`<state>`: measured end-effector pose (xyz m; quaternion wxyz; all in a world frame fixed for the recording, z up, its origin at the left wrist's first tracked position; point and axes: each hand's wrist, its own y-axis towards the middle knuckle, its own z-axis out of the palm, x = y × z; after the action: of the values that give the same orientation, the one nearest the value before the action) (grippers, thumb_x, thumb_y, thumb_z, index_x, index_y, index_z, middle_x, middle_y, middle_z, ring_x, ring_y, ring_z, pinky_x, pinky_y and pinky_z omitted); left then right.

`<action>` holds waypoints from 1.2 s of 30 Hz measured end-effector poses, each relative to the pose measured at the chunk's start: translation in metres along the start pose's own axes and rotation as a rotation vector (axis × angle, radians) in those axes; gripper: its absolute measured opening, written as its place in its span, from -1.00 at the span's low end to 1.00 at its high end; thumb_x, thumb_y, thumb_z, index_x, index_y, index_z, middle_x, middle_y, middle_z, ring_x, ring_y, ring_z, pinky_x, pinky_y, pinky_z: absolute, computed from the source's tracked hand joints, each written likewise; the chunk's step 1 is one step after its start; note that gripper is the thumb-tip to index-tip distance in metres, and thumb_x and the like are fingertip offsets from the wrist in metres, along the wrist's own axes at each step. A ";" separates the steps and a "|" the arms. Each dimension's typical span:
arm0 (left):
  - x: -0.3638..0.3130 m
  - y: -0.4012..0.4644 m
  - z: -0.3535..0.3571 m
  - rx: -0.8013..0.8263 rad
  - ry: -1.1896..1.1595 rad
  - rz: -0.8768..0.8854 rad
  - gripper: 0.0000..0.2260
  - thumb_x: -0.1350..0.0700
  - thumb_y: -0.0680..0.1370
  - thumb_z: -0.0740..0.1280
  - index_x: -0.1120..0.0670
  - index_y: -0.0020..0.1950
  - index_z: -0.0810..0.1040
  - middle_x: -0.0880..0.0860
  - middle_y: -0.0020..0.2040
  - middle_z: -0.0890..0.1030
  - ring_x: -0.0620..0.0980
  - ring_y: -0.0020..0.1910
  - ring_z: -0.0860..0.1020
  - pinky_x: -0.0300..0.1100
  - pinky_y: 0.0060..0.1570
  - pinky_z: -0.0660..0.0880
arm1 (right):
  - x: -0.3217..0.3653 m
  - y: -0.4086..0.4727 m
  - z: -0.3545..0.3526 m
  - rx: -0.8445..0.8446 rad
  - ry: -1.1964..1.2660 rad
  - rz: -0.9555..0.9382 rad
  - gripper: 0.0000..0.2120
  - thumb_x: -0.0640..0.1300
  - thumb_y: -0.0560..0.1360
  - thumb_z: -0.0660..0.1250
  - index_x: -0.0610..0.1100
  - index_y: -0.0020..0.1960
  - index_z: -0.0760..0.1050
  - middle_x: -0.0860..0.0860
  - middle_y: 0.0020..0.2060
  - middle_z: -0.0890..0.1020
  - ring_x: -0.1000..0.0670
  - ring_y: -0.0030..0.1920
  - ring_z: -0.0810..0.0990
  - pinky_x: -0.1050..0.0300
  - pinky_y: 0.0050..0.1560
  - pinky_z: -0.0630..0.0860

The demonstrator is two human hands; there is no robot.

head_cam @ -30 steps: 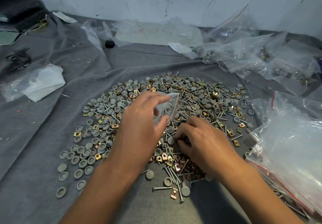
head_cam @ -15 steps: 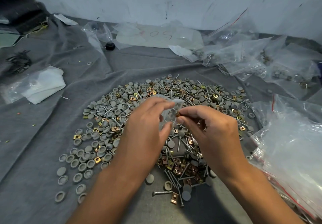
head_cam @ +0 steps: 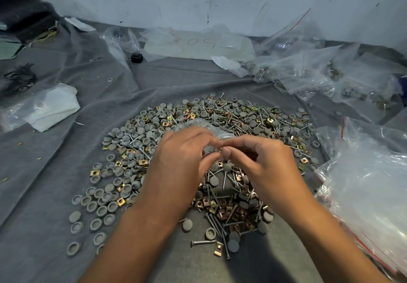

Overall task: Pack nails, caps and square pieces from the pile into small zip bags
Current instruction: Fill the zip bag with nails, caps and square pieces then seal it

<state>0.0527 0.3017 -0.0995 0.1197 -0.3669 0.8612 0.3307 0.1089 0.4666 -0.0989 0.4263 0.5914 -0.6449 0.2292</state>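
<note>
Nails, caps and square pieces lie heaped in the pile (head_cam: 211,164) on the grey cloth (head_cam: 55,194), directly under and around our fingers, and we judge the job far from finished. Our left hand (head_cam: 182,157) grips a small zip bag (head_cam: 217,132), fingers and thumb curled on its mouth, the clear film rising just beyond the fingertips. Our right hand (head_cam: 259,157) meets it at the bag's opening, thumb and forefinger pinched together on something small and brassy; we take it for one of the square pieces (head_cam: 218,250), though it is too hidden to be sure. What is already inside this bag we cannot tell through the film.

Done so far: filled bags (head_cam: 308,69) lie well beyond the fingers, to the far right against the wall, with hardware visible inside. Nearer, to the right of our right hand, sits a stack of clear bags (head_cam: 370,183) with red seal strips. Left to do: hundreds of grey caps (head_cam: 123,133) spread to the left of our left hand, and nails (head_cam: 203,242) crossing below both wrists
</note>
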 end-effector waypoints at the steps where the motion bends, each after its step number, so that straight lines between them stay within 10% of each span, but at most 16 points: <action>1: 0.001 0.000 0.000 -0.005 -0.004 -0.001 -0.78 -0.05 0.45 0.44 -0.02 0.05 0.68 -0.13 0.01 0.66 -0.29 -0.10 0.47 -0.04 0.08 0.52 | 0.000 0.001 -0.003 0.031 0.039 0.021 -0.87 0.02 0.50 0.43 0.14 0.03 0.68 0.30 -0.21 0.69 0.28 -0.16 0.66 0.44 -0.21 0.51; 21: 0.003 0.006 0.000 0.122 0.015 0.031 -0.80 -0.05 0.51 0.33 0.00 0.02 0.66 -0.10 -0.06 0.67 -0.24 -0.08 0.54 -0.21 0.13 0.48 | 0.007 -0.004 -0.023 0.022 -0.669 -0.099 -0.82 -0.16 0.58 0.39 0.13 0.05 0.59 0.23 -0.13 0.54 0.20 -0.12 0.47 0.34 -0.18 0.40; 25: 0.015 0.009 -0.010 0.082 -0.023 -0.073 -0.77 -0.07 0.51 0.32 0.01 0.03 0.67 -0.09 -0.05 0.67 -0.23 -0.11 0.57 -0.46 -0.04 0.42 | 0.002 0.000 -0.030 0.083 -0.352 0.006 -0.90 0.00 0.60 0.33 0.17 -0.07 0.55 0.26 -0.26 0.58 0.33 -0.14 0.51 0.49 -0.18 0.37; 29: 0.013 0.007 -0.010 0.073 -0.028 -0.061 -0.84 -0.03 0.48 0.41 -0.02 0.00 0.68 -0.12 -0.07 0.66 -0.24 -0.11 0.58 -0.36 -0.03 0.53 | 0.005 0.000 -0.016 0.226 0.207 0.159 -0.90 -0.03 0.60 0.32 0.11 -0.02 0.61 0.12 -0.12 0.69 0.12 -0.09 0.66 0.15 -0.10 0.62; 36: 0.006 0.005 -0.007 -0.011 -0.066 -0.127 -0.82 0.07 0.39 0.57 -0.04 -0.05 0.69 -0.18 -0.14 0.64 -0.32 -0.16 0.56 -0.46 -0.05 0.48 | 0.000 -0.001 -0.008 0.096 0.185 0.107 -0.92 -0.05 0.57 0.40 0.12 -0.03 0.64 0.14 -0.20 0.69 0.19 -0.25 0.62 0.25 -0.26 0.55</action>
<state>0.0455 0.2961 -0.0945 0.1669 -0.4103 0.8299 0.3391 0.1121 0.4729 -0.0942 0.4424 0.5520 -0.6218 0.3360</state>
